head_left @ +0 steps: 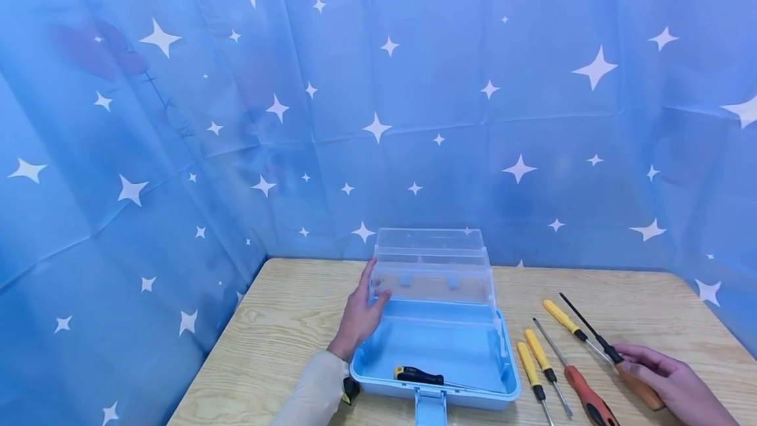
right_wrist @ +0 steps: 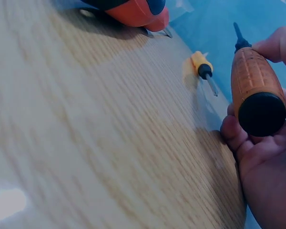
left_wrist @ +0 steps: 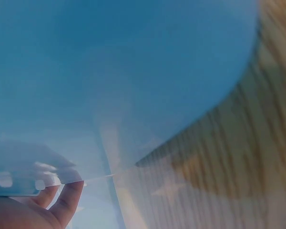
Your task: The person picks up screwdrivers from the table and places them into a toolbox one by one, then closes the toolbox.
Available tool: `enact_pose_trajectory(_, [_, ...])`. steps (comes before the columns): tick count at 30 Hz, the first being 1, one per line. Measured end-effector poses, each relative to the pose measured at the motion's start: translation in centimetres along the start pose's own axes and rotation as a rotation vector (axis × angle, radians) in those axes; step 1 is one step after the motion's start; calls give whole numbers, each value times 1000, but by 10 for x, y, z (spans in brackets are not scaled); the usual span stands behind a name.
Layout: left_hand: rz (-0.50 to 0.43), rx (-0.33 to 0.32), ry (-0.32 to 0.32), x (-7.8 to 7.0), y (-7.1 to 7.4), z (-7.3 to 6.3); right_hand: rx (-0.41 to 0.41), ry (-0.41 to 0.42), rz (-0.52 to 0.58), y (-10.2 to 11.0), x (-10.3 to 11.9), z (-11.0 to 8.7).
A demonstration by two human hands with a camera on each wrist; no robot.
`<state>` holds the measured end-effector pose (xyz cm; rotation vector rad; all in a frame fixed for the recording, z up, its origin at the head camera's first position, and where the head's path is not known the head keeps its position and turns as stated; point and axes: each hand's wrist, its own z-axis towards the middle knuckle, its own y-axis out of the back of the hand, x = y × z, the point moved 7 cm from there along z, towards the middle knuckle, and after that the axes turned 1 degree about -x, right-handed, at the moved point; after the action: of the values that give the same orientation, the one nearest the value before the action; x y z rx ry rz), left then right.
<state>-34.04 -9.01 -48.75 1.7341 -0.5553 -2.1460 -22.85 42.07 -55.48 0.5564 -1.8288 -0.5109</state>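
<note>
A light blue toolbox (head_left: 434, 347) with a raised clear lid (head_left: 434, 281) stands on the table. My left hand (head_left: 359, 317) holds the lid by its left edge, thumb on the near side; the left wrist view shows the fingers bent at the clear plastic. Inside the box lies a black-and-yellow screwdriver (head_left: 420, 375) along the front wall. To the right of the box, my right hand (head_left: 668, 380) grips a screwdriver by its orange-brown handle (right_wrist: 257, 76). Its dark shaft (head_left: 582, 319) points away, toward the back of the table. The black butt of the handle faces the right wrist camera.
Between box and right hand lie a red-and-black screwdriver (head_left: 585, 393) and several yellow-handled ones, such as the rear yellow screwdriver (head_left: 558, 314). A small black-and-yellow object (head_left: 350, 390) is partly hidden by the left sleeve. A blue starred curtain (head_left: 414, 84) hangs behind the wooden table (head_left: 284, 307).
</note>
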Motion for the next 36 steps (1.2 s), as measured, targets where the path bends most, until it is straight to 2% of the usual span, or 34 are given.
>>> enact_pose_trajectory(9, [9,1,1,1,-1,1,-47,56,-77,7,2,-4])
enact_pose_trajectory(15, [18,-8,-3,2,-1,1,-73,68,-63,9,2,-4])
enact_pose_trajectory(19, [23,-14,-5,1,-1,1,-87,52,16,11,-4,-1])
enact_pose_trajectory(24, [29,-15,-15,0,-1,-1,-85,37,234,9,-13,0])
enact_pose_trajectory(32, [47,-12,-3,1,-1,0,-112,42,319,9,-15,0])
enact_pose_trajectory(36, [47,-12,1,0,0,1,-120,-14,347,10,-14,1])
